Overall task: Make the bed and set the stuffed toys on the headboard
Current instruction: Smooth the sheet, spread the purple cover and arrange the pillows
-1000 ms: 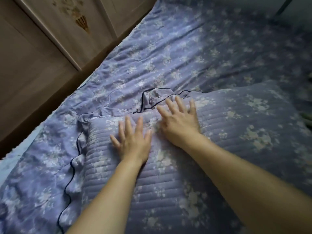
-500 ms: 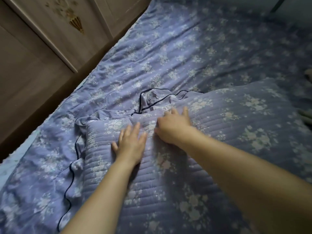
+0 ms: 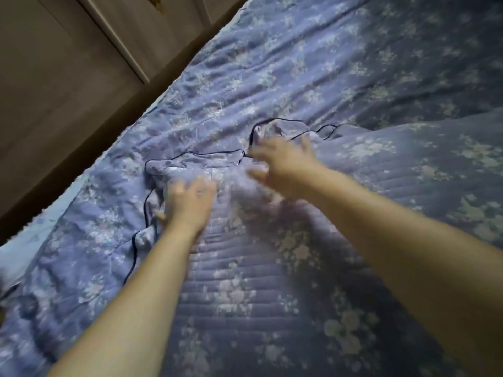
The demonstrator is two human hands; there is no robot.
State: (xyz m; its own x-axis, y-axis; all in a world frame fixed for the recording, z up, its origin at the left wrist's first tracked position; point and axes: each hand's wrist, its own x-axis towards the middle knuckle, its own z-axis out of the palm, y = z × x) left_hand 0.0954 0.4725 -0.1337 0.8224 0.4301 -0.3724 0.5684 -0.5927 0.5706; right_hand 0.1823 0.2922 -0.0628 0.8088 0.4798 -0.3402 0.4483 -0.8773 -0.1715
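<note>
A quilted purple pillow [image 3: 272, 281] with a white flower print and a dark-piped ruffle lies on the bed, on a matching purple floral cover [image 3: 313, 72]. My left hand [image 3: 189, 202] rests flat on the pillow's far left corner, fingers apart and blurred. My right hand [image 3: 283, 164] is spread over the pillow's far edge by the bunched ruffle [image 3: 277, 131], also blurred by motion. Neither hand grips anything that I can see. No stuffed toys are in view.
A wooden wardrobe [image 3: 68, 77] with panelled doors runs along the bed's left side, with a dark gap between them. A strip of light blue sheet [image 3: 24, 246] shows at the bed's left edge.
Both hands have slid forward across the pillow toward its far edge and ruffle. The right hand's fingers, curled half a second ago, are spread again. The view has tilted and moved closer.
</note>
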